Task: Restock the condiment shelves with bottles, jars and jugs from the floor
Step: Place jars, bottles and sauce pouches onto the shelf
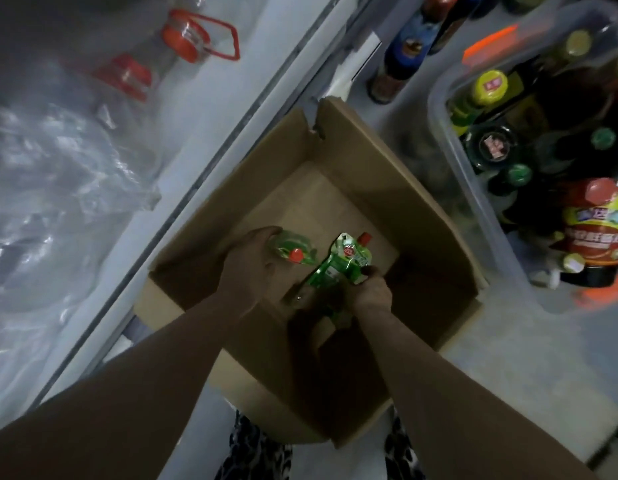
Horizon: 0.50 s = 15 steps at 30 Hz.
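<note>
left hand (pixel 255 268) gripped green pouch (pixel 293 251), right hand (pixel 369 292) gripped second green pouch (pixel 338 268), spout toward 1 o'clock, both inside cardboard box (pixel 404 188).

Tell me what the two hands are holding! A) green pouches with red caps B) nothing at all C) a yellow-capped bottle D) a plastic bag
A: in the cardboard box, the left hand grips one red-capped green pouch and the right hand grips a second green pouch.

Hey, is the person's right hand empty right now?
No, the right hand grips a green pouch with a red cap over the open cardboard box.
</note>
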Each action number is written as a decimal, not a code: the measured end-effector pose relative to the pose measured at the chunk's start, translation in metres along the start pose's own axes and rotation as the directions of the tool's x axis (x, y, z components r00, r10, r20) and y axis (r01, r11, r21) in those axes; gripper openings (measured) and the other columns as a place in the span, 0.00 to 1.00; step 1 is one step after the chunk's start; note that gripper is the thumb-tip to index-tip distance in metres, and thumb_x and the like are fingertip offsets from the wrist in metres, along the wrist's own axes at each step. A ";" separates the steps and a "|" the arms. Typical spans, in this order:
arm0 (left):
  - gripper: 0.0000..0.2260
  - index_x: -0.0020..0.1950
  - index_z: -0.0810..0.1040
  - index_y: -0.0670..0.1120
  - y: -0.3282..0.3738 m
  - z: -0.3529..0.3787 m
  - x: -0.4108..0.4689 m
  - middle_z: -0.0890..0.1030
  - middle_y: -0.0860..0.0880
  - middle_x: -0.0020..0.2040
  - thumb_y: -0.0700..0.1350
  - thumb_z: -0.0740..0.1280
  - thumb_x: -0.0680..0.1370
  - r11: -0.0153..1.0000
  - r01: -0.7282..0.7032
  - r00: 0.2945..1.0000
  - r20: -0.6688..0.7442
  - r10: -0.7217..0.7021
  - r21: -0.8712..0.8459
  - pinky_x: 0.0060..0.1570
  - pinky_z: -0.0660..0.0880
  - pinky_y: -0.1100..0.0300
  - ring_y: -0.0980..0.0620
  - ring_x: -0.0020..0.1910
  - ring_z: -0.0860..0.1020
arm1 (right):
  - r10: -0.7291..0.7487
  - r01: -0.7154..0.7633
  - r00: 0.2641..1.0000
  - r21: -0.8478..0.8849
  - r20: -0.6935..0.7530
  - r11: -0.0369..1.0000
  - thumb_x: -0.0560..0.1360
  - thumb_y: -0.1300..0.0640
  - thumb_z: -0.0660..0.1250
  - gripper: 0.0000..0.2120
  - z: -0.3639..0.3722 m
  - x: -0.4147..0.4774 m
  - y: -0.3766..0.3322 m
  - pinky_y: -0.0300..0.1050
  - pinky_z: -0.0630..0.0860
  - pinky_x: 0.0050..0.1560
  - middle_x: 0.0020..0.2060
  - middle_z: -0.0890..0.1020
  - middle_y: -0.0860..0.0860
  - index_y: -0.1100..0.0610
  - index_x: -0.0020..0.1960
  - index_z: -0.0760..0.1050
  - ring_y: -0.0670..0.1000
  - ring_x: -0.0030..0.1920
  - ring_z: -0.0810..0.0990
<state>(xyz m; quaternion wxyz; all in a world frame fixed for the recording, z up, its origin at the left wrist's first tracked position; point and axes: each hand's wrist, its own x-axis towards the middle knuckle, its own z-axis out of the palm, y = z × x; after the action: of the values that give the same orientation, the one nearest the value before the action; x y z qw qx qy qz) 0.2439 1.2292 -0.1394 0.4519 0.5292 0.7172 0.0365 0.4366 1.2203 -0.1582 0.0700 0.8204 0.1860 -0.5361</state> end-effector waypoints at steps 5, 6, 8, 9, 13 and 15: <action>0.21 0.61 0.81 0.43 -0.010 0.014 0.027 0.81 0.46 0.60 0.30 0.72 0.69 0.996 -0.042 0.999 -0.001 0.042 -0.080 0.66 0.70 0.56 0.48 0.61 0.77 | 0.093 -0.086 0.995 0.152 -0.039 0.985 0.74 0.55 0.75 0.38 0.023 0.042 0.010 0.53 0.73 0.66 0.69 0.72 0.61 0.58 0.76 0.57 0.63 0.69 0.72; 0.20 0.59 0.82 0.43 -0.012 0.017 0.030 0.81 0.46 0.59 0.30 0.73 0.68 0.995 -0.045 0.999 -0.005 0.044 -0.086 0.65 0.71 0.59 0.48 0.60 0.78 | 0.116 -0.104 0.992 0.209 -0.047 0.972 0.73 0.56 0.77 0.39 0.027 0.048 0.011 0.53 0.74 0.66 0.69 0.73 0.61 0.60 0.75 0.58 0.63 0.68 0.73; 0.18 0.56 0.83 0.46 -0.016 0.019 0.035 0.82 0.48 0.57 0.32 0.75 0.68 0.995 -0.037 0.999 -0.025 0.035 -0.097 0.60 0.70 0.66 0.52 0.58 0.78 | 0.193 -0.168 0.981 0.364 -0.034 0.916 0.69 0.59 0.79 0.40 0.033 0.058 0.011 0.58 0.76 0.64 0.66 0.74 0.62 0.61 0.73 0.59 0.64 0.66 0.75; 0.17 0.55 0.83 0.46 -0.018 0.020 0.037 0.83 0.49 0.56 0.34 0.76 0.68 0.995 -0.040 0.999 -0.031 0.037 -0.097 0.57 0.69 0.70 0.53 0.56 0.78 | 0.234 -0.206 0.972 0.435 -0.010 0.876 0.68 0.60 0.80 0.41 0.036 0.060 0.010 0.60 0.77 0.62 0.65 0.75 0.62 0.61 0.72 0.61 0.65 0.64 0.77; 0.14 0.54 0.84 0.46 -0.021 0.018 0.036 0.85 0.47 0.51 0.38 0.77 0.70 0.996 -0.055 0.998 0.002 0.055 -0.068 0.54 0.74 0.63 0.50 0.52 0.81 | 0.217 -0.235 0.971 0.559 0.099 0.795 0.67 0.60 0.81 0.23 0.041 0.065 0.011 0.46 0.81 0.38 0.43 0.82 0.57 0.63 0.57 0.75 0.57 0.41 0.82; 0.12 0.54 0.84 0.44 -0.020 0.017 0.035 0.85 0.45 0.50 0.39 0.76 0.72 0.997 -0.055 0.998 -0.013 0.054 -0.048 0.53 0.75 0.57 0.47 0.51 0.82 | 0.141 -0.177 0.984 0.530 0.109 0.829 0.69 0.60 0.80 0.20 0.044 0.063 0.009 0.48 0.81 0.43 0.43 0.83 0.57 0.61 0.57 0.78 0.57 0.41 0.82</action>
<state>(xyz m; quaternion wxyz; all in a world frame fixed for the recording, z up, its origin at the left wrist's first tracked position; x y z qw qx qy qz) 0.2396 1.2406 -0.1811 0.4590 0.5372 0.7042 0.0693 0.4247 1.2127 -0.2339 -0.1123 0.8018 -0.0430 -0.5854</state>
